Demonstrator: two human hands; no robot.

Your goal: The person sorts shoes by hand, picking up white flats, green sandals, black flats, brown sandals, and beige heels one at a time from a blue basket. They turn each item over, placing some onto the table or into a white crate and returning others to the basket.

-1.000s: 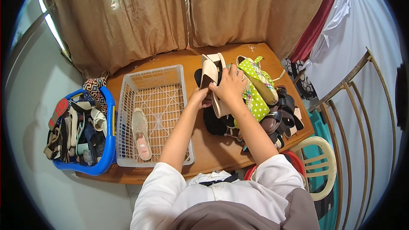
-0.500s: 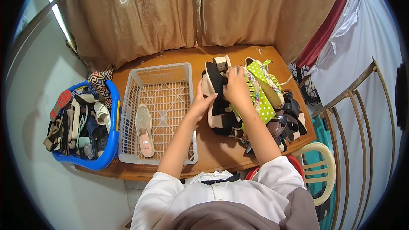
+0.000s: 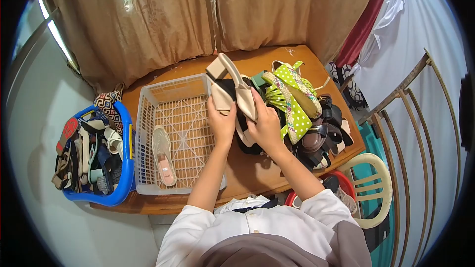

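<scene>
A beige and black sandal is in my left hand, its fingers closed around the front. Beside it, my right hand grips a beige block-heeled sandal near the toe, with the heel pointing up and left. The two are held together, close to the right rim of the clear plastic basket. Just right of my right hand lie green polka-dot wedge shoes. More black shoes are partly hidden behind my hands.
One cream slip-on shoe lies inside the clear basket. A blue basket full of shoes stands at the left. Dark sandals are piled on the right of the wooden table. A cream plastic chair and a metal rack stand at the right.
My right hand has brought up the beige heeled sandal from the pile beside the one in my left hand. Both hands have shifted slightly left, and the view has turned a little.
</scene>
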